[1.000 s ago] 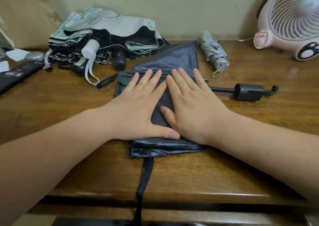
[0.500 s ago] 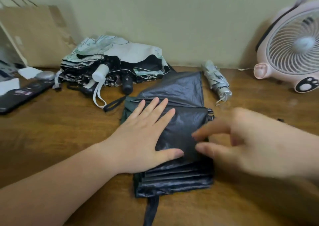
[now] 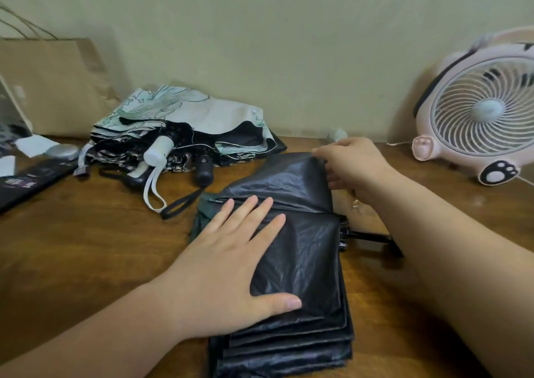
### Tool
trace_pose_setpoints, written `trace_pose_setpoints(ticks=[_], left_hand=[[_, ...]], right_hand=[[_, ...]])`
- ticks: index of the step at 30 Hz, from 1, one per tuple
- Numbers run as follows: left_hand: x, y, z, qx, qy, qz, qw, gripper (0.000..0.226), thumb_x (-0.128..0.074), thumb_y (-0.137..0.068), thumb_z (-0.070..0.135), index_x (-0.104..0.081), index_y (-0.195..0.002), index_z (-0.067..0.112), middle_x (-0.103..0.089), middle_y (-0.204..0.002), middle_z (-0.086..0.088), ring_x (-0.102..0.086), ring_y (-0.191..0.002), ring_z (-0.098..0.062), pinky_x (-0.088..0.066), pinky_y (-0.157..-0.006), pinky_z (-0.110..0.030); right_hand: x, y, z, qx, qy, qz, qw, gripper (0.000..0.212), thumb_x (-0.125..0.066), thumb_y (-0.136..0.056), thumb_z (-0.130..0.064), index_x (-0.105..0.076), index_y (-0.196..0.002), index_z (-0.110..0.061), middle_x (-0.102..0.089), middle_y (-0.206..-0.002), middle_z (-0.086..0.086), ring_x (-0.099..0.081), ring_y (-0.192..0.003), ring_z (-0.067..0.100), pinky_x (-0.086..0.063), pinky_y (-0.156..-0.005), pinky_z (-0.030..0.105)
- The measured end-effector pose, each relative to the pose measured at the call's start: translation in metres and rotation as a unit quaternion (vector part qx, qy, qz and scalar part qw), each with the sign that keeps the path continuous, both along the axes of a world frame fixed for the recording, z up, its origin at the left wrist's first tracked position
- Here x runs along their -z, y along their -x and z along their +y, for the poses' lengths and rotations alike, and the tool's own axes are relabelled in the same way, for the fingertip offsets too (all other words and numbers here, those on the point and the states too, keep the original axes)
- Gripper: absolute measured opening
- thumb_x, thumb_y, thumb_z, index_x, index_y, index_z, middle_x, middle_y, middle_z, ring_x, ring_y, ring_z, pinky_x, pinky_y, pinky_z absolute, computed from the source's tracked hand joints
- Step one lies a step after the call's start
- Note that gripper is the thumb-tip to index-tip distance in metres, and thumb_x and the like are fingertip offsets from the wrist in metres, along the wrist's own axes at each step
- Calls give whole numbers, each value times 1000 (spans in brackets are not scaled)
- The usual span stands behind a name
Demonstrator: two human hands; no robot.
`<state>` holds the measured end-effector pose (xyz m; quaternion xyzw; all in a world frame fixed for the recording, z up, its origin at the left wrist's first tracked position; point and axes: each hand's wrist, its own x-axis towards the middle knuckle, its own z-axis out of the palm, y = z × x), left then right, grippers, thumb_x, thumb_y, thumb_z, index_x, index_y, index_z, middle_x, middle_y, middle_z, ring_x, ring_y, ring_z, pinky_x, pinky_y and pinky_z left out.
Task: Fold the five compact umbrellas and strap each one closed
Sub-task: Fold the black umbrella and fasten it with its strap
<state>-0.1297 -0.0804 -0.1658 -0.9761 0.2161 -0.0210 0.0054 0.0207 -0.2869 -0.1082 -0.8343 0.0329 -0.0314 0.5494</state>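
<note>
The black umbrella [image 3: 303, 256] is lying in the middle of the wooden table [image 3: 86, 247], close to the near edge, its cloth pressed into a flat stack of pleats. The stack is running lengthwise from the far side towards the person, with the layered edges showing at the near end. The dark shaft [image 3: 364, 236] is sticking out of the stack's right side and pointing right, passing under the right forearm.

The left hand [image 3: 228, 265] is lying flat on the top pleat. Its fingers [image 3: 254, 213] are stretching straight and slightly apart towards the far side, the thumb is reaching out sideways to the right, and the palm is pressing the cloth down.

The right hand [image 3: 352, 166] is working at the far right corner of the umbrella. Its fingers are curling down onto the edge of the loose far flap and pinching the cloth there, so that the flap is rising a little off the stack. How the thumb is sitting under the cloth cannot be told.

Behind and to the left, a heap of umbrellas [image 3: 185, 135] with their cloth loose is lying against the wall, one with a white handle [image 3: 159, 151] and strap pointing towards the person. A pink fan [image 3: 479, 109] is standing at the far right, and a brown paper bag [image 3: 57, 86] is leaning at the far left.
</note>
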Motion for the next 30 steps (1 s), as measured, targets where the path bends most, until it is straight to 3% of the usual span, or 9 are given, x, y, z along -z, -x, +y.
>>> trace_pose_setpoints(ticks=[4,8,12,16,19,21,24,27,30], left_hand=[[0,0,0,2,-2,-3,1000,107,-14,-77,99,27,-156,38,43,-159,13,47,-140,-5,16,-125,-40],[-1,1,1,0,7,-1,1000,108,-15,-77,99,25,-157,37,42,-159,13,47,-140,-4,16,-125,-40],[-1,2,1,2,23,-6,1000,109,-16,-77,99,22,-158,36,40,-160,14,45,-141,-4,14,-126,-41],[-4,4,3,6,37,-9,999,106,-22,-79,97,13,-161,38,34,-163,16,41,-143,-1,14,-126,-38],[-8,3,4,17,107,-62,992,88,-35,-84,87,-26,-157,40,-7,-166,16,5,-152,-2,-4,-128,-38],[-11,1,6,27,205,-151,967,59,-54,-88,69,-60,-130,30,-50,-138,10,-39,-133,-11,-36,-116,-38],[-22,1,11,-34,385,-251,887,26,-74,-86,44,-60,-94,24,-56,-98,11,-56,-96,-12,-45,-87,-23],[-40,2,13,-155,489,-155,844,45,-81,-68,55,-54,-99,36,-60,-101,18,-58,-98,-1,-46,-85,-17],[-50,-6,21,-170,553,20,815,71,-94,-54,54,-57,-113,36,-73,-100,12,-68,-96,-7,-56,-93,-39]], right_hand=[[1,-4,7,-39,-31,42,998,29,-82,-81,-26,-71,-109,-22,-72,-96,2,-70,-84,22,-59,-66,33],[3,-6,12,-83,-218,110,966,79,-84,-64,-9,-48,-134,-15,-74,-111,20,-76,-94,33,-61,-72,44],[2,5,6,-107,-274,104,950,44,-71,-87,-20,-66,-127,-3,-73,-120,18,-71,-109,33,-58,-93,41],[-6,33,-7,-119,-311,14,943,32,-68,-90,-15,-66,-121,-7,-75,-110,10,-69,-96,23,-56,-79,32],[-10,64,-11,-118,-299,-24,946,33,-69,-87,-6,-67,-121,-10,-76,-109,6,-72,-96,20,-56,-87,35],[-8,85,-11,-137,-283,-37,949,45,-72,-80,-7,-66,-124,-14,-78,-109,7,-73,-98,22,-55,-92,37],[-4,109,-11,-156,-274,-44,948,58,-72,-70,-13,-64,-128,-17,-79,-91,7,-75,-87,19,-58,-78,27],[3,118,-12,-150,-292,-61,943,55,-70,-72,-11,-64,-126,-14,-73,-69,1,-74,-74,15,-56,-67,20],[11,126,-12,-136,-309,-54,940,48,-71,-73,-12,-68,-120,-15,-71,-63,-2,-74,-74,14,-56,-64,20]])
